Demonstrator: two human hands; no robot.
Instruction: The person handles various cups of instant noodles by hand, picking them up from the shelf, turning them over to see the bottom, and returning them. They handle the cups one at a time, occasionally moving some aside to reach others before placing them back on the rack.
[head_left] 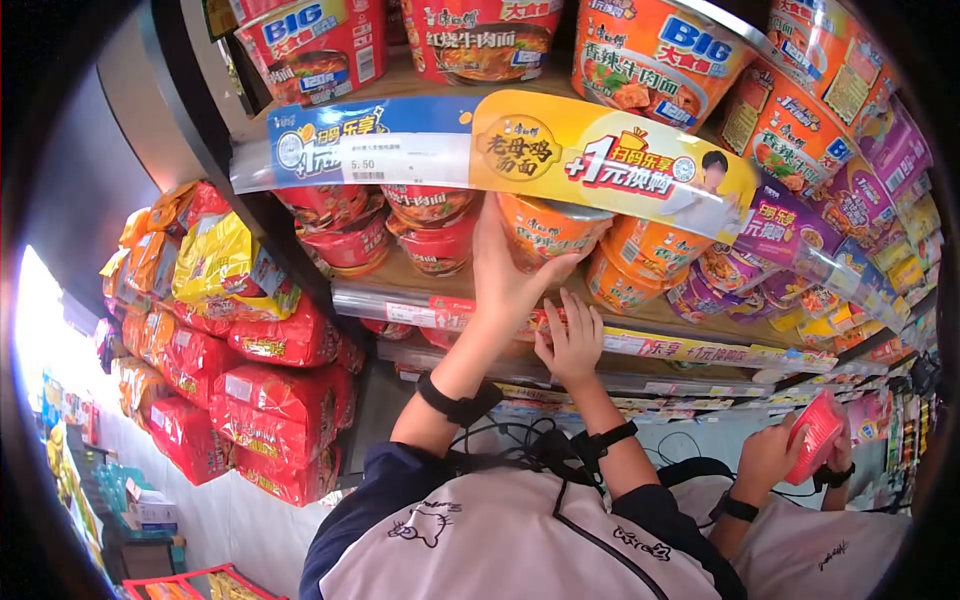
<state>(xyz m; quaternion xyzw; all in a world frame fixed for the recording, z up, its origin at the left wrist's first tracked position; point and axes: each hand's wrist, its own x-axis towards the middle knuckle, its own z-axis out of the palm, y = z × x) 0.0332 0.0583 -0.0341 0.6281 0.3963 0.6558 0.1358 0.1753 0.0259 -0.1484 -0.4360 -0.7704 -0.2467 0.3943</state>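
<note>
top bowls (480, 35) cropped, far shelves (900, 260) blurred

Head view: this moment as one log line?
left hand: grips orange cup | right hand: on shelf edge | co-worker: red pack

Left hand (505, 275) on noodle cup (545, 232) on middle shelf (440, 312); right hand (572, 345) just below at shelf edge; bagged packs (250, 340) stacked left; co-worker's hand (770, 455) lower right.
</note>
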